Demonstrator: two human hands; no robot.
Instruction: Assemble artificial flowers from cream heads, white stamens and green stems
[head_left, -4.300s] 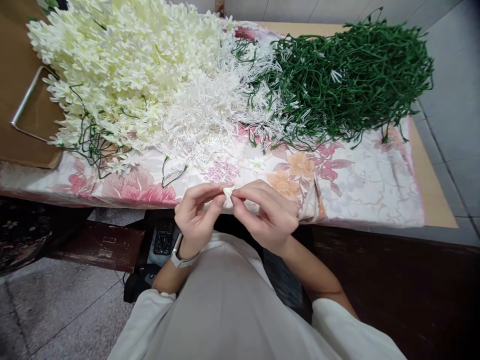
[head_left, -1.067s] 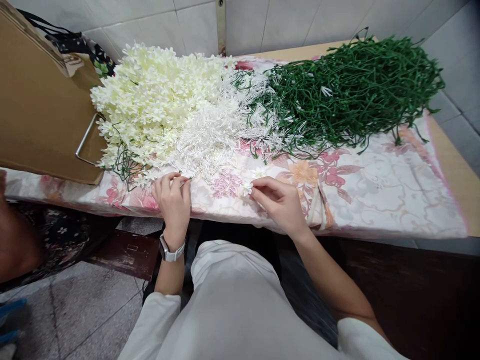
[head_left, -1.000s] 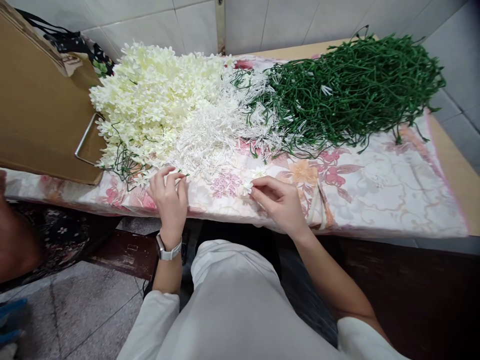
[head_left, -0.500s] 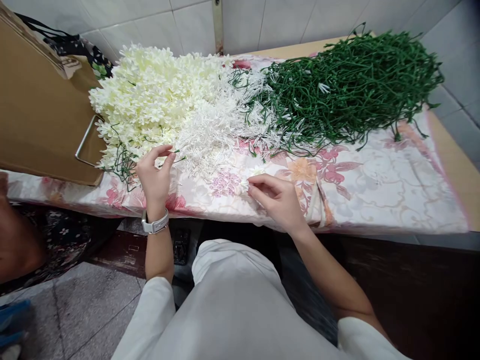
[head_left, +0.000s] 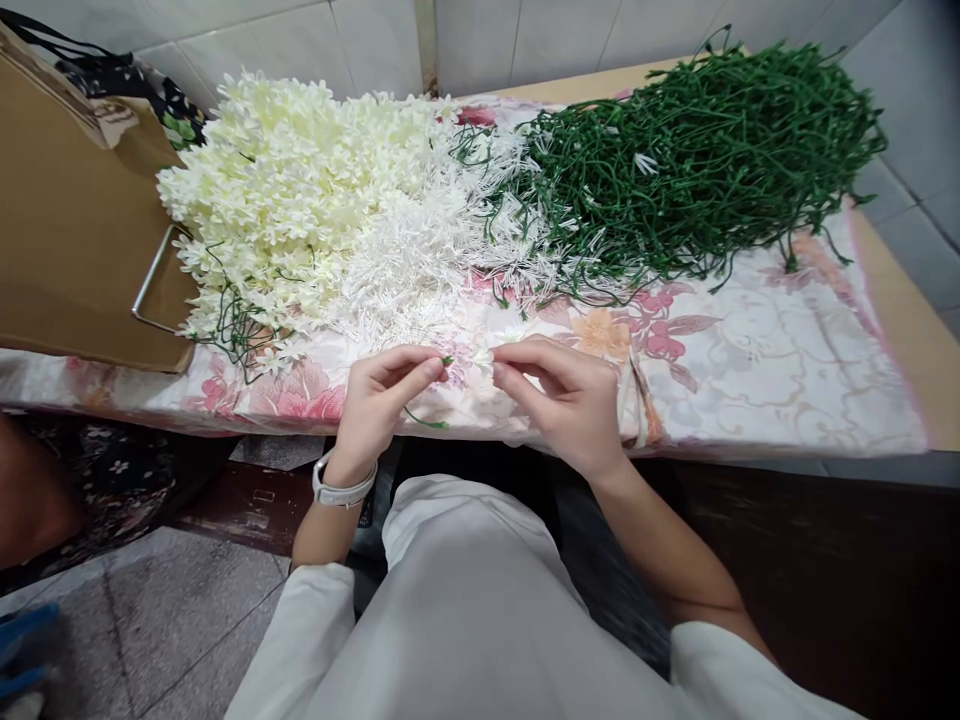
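Our left hand (head_left: 369,405) pinches a thin green stem (head_left: 430,423) between thumb and finger, in front of the white pile (head_left: 409,260). The stem is thin and bendy — one green tip peeks out at our fingertips, another green end shows lower down, and our hand hides the middle. Our right hand (head_left: 581,400) pinches a little white flower (head_left: 484,357), also in front of the white pile, near the stem but apart. Our fingers cover some of it — we can't tell its whole shape.

The flowery cloth (head_left: 780,350) has its front edge on our side of the white pile, below our fingertips. Right of the white pile, we see wide, flat cloth reaching the wooden table (head_left: 924,372). The big green heap (head_left: 712,160) touches the white pile's right side, and creamy flowers (head_left: 292,190) touch its left.
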